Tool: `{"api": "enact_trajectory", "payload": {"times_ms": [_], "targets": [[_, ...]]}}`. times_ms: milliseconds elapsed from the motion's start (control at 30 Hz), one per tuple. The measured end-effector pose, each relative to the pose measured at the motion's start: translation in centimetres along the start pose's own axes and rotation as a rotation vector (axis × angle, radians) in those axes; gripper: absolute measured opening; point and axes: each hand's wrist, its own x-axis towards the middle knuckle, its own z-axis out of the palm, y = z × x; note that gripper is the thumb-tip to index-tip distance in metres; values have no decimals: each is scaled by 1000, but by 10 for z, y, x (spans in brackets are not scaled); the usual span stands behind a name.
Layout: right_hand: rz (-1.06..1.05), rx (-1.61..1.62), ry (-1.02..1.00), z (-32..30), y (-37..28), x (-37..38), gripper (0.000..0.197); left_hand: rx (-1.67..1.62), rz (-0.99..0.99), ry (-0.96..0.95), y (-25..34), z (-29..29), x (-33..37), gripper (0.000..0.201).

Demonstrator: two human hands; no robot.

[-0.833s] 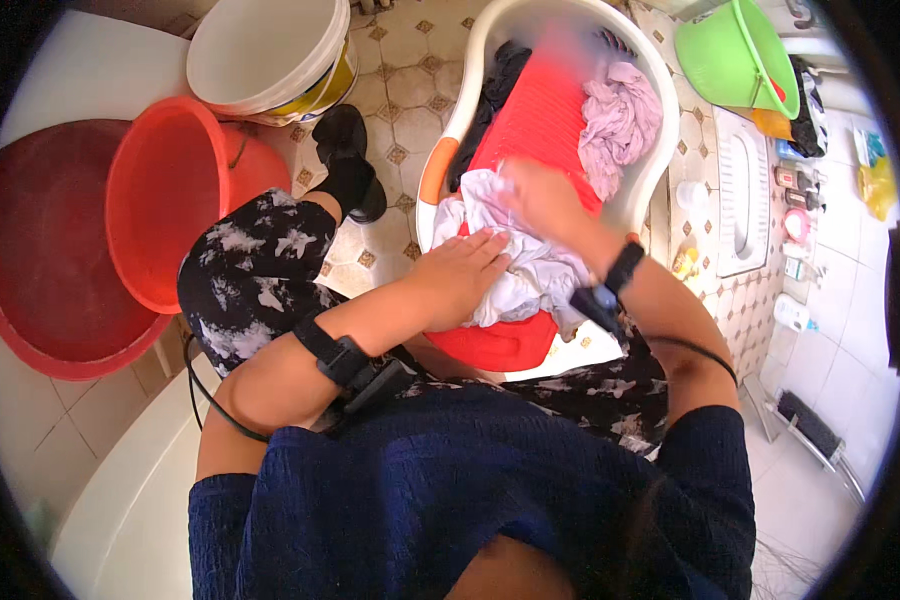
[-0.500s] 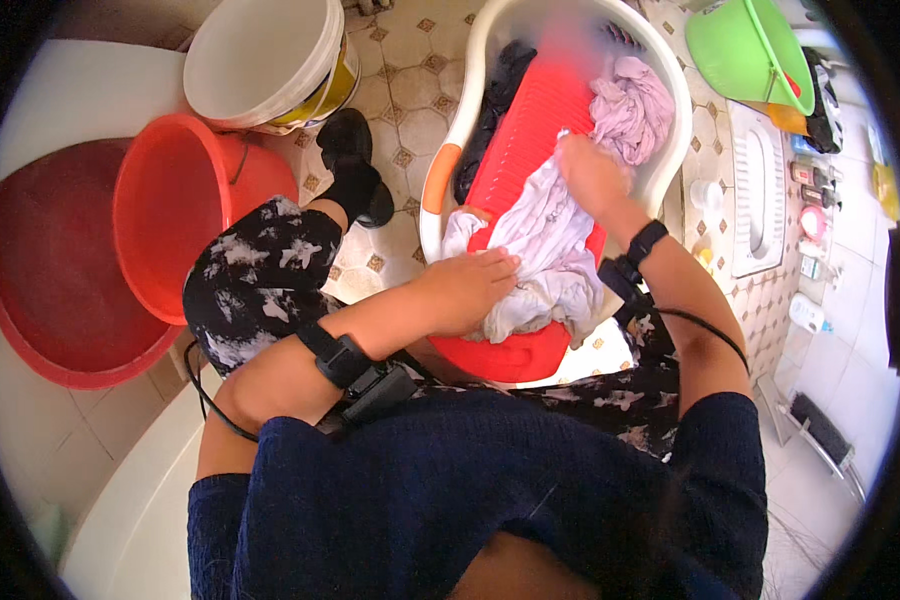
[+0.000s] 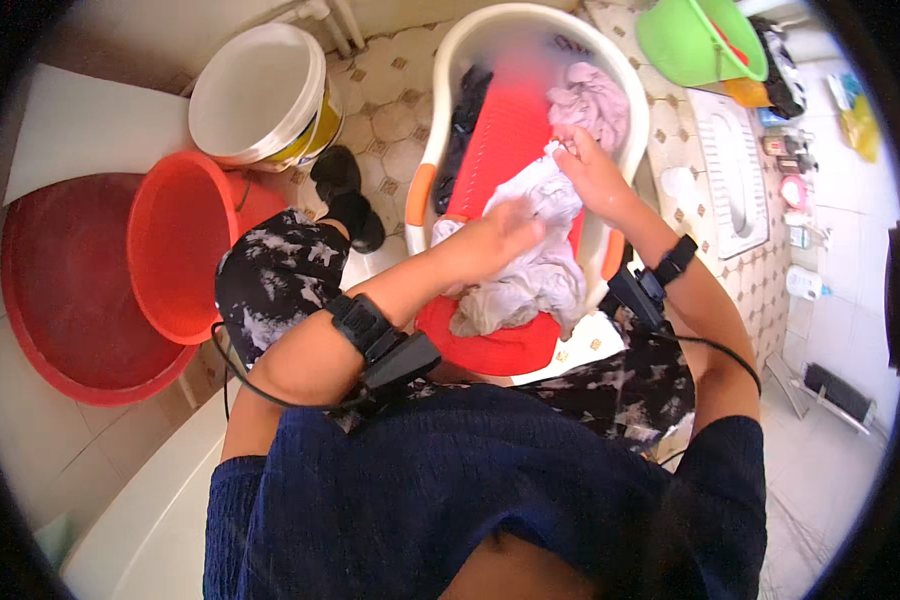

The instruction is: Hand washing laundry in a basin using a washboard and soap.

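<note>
A wet, whitish garment (image 3: 530,285) is spread down a red ridged washboard (image 3: 505,120) that leans in a white baby-bath-shaped tub (image 3: 440,100). My right hand (image 3: 592,178) is closed on the garment's upper end and lifts a bit of it. Over the garment's middle hovers my left hand (image 3: 500,238), its fingers smeared by motion, so I cannot see whether they grip. Bunched pink cloth (image 3: 592,105) lies to the right of the board in the tub. Dark cloth (image 3: 462,135) lies to its left.
On the left stand a red bucket (image 3: 175,250), a wide dark-red basin (image 3: 80,300) and a white pail (image 3: 255,95). A green bucket (image 3: 680,45) sits at the far right, near a squat toilet (image 3: 735,190). Bottles (image 3: 785,150) line the right wall.
My left hand has risen off the garment and moved up and right. My right hand still holds the cloth's upper end, now lifted slightly. The whole view has shifted a little.
</note>
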Motion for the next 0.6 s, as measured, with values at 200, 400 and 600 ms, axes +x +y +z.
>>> {"api": "enact_trajectory", "payload": {"times_ms": [200, 400, 600], "targets": [[39, 463, 61, -23, -114, -61, 9, -1274, 358, 312, 46, 26, 39, 61], [-215, -107, 560, -7, -96, -64, 11, -1124, 405, 476, 71, 13, 54, 49], [6, -46, 610, -7, -86, -25, 14, -1119, 401, 540, 89, -6, 54, 36]]}}
